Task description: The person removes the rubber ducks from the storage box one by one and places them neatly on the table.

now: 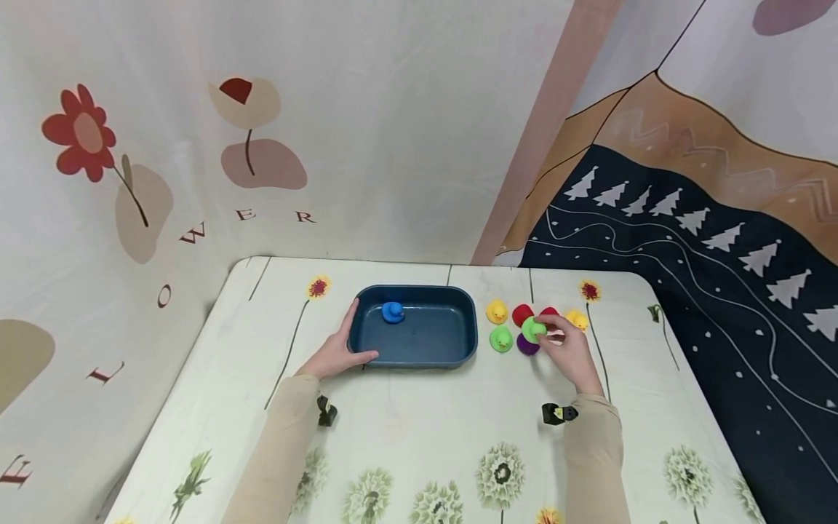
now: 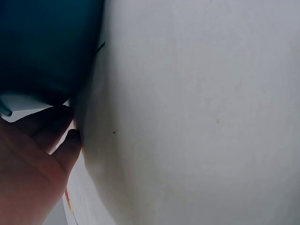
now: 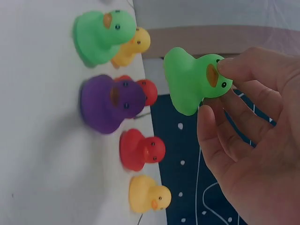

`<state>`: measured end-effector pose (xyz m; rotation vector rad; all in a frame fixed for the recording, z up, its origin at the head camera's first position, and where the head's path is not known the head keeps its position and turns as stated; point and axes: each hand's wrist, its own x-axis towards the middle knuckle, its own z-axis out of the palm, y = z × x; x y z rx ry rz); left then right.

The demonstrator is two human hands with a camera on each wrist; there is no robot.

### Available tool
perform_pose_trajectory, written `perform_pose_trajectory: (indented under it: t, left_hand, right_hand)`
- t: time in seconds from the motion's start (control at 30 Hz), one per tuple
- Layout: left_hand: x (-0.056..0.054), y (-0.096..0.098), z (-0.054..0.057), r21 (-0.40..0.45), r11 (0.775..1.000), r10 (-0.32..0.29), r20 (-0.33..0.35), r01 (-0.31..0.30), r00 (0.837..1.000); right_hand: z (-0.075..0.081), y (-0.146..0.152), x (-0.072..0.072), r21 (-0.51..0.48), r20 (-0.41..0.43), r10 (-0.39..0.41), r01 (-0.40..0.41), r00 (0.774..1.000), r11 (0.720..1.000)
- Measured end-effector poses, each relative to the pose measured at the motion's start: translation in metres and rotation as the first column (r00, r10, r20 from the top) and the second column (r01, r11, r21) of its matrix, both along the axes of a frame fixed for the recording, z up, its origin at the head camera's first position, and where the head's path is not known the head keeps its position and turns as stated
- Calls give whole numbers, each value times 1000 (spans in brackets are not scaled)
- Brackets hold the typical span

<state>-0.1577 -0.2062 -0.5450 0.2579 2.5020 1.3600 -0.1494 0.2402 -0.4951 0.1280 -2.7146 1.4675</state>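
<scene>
My right hand point(image 1: 568, 351) pinches a green rubber duck point(image 3: 190, 82) by its head between thumb and fingers, holding it up off the table. Around it on the table are other rubber ducks: a purple one point(image 3: 110, 103) partly behind the held duck in the head view, a second green one point(image 1: 501, 339), two red ones and two yellow ones. A dark blue rectangular tub point(image 1: 419, 362) stands to their left with a blue duck point(image 1: 393, 313) inside. My left hand point(image 1: 335, 353) rests at the tub's near left corner, fingers along its left wall and thumb at its front.
The table point(image 1: 419, 422) has a white cloth printed with flowers. A pale curtain point(image 1: 393, 145) hangs behind and on the left; a dark, tree-patterned cloth point(image 1: 694, 291) borders the right side. A wrist camera point(image 1: 559, 414) sits beside the right sleeve.
</scene>
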Motion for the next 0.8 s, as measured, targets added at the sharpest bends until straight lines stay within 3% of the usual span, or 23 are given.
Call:
perform_pose_trajectory:
  t: [0.4,0.8]
  left_hand:
    - [1,0,0,4,1000,2,1,-2,1000]
    - [1,0,1,0,1000,3,2,-3,1000]
  right_hand:
    - [-9,25,2,27,3,-43,43,999,999]
    - [-22,41,7,53,68,-82,78,994,996]
